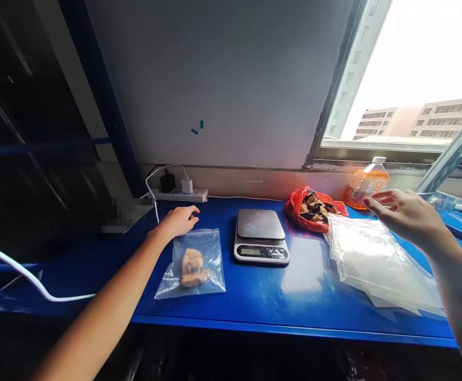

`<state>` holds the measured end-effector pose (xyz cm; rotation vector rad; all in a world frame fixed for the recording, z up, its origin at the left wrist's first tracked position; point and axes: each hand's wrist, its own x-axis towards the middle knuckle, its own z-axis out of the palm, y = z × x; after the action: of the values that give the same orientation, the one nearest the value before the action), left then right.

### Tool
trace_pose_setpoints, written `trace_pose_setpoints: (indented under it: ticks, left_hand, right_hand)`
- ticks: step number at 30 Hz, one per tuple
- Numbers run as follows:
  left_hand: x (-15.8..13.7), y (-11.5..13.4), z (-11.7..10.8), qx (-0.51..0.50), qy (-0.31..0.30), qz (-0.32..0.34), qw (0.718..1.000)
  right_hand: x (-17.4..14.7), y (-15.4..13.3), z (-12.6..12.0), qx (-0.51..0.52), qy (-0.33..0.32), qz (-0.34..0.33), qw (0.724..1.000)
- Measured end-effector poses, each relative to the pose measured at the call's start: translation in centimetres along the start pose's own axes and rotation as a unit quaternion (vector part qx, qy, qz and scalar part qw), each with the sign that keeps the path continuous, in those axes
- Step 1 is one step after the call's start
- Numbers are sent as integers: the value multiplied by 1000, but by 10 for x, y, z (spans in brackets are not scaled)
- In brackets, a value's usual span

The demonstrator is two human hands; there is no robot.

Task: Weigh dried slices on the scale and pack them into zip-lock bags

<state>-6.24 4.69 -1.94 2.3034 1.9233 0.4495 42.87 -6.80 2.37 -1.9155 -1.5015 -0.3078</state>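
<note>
At the far left a white cable (pixel 25 275) is trailing across the blue table (pixel 255 307), and behind it a power strip (pixel 181 195) with a charger (pixel 186 185) is sitting against the wall, probably kept back there so the working area stays free. The left hand (pixel 179 219) is resting palm down on the table with its fingers loosely curled, gripping nothing; its fingertips are lying just at the top edge of a sealed bag (pixel 193 263), as if steadying or having just set it flat. That bag is lying flat just left of the scale, with a pale brownish lump of contents sitting near its middle. The scale (pixel 260 235) is standing in the centre, its plate bare and its display lit, placed within easy reach of both hands. Behind and to its right a red bag (pixel 314 211) is lying open with dark and light pieces showing inside, its mouth turned up so the contents can be got at. A bottle (pixel 366 185) of orange liquid is leaning by the window ledge, out of the way. The right hand (pixel 407 217) is hovering open, fingers spread and slightly bent, holding nothing, just above the far end of a stack of empty clear bags (pixel 373 264) that is lying fanned out on the table's right side.
</note>
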Motion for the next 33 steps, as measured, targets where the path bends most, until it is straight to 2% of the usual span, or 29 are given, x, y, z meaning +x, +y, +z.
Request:
trace_pose_setpoints:
  ticks: [4,6,7,10,12,14,16,20,23,27,29,31,32,33]
  left_hand:
    - [-7,17,1,-28,-68,78,994]
    - [-13,24,-4,-40,-85,93,991]
    - [-16,27,-6,-44,-101,100,989]
    - [-26,34,-14,-54,-195,143,969]
    - [-29,35,-14,-49,-246,162,954]
    - [-29,34,-11,-40,-257,157,953]
    - [-28,32,-7,-35,-251,142,957]
    - [-27,33,-6,-25,-230,129,964]
    - [-29,38,-11,-6,-238,133,962]
    - [-35,45,-19,14,-254,147,956]
    - [-38,51,-21,-1,-227,178,958]
    - [-42,59,-21,-34,-173,236,956]
    - [-45,63,-20,-51,-141,272,951]
    - [-48,68,-18,-65,-111,308,943]
  right_hand:
    - [-35,-99,8,111,16,-167,980]
    - [-65,-149,23,152,-10,-264,952]
    - [-81,-171,32,152,-50,-320,934]
    - [-128,-215,62,119,-166,-452,868]
    - [-147,-227,79,104,-197,-499,838]
    - [-155,-228,91,101,-205,-502,834]
    - [-157,-226,96,102,-204,-488,843]
    - [-155,-224,94,102,-201,-478,849]
    - [-155,-225,93,102,-209,-474,849]
    - [-144,-223,93,198,-225,-468,831]
    - [-128,-218,92,286,-200,-420,837]
    - [-108,-212,90,351,-174,-323,861]
    - [-97,-208,89,374,-186,-265,869]
    - [-88,-204,88,398,-224,-206,865]
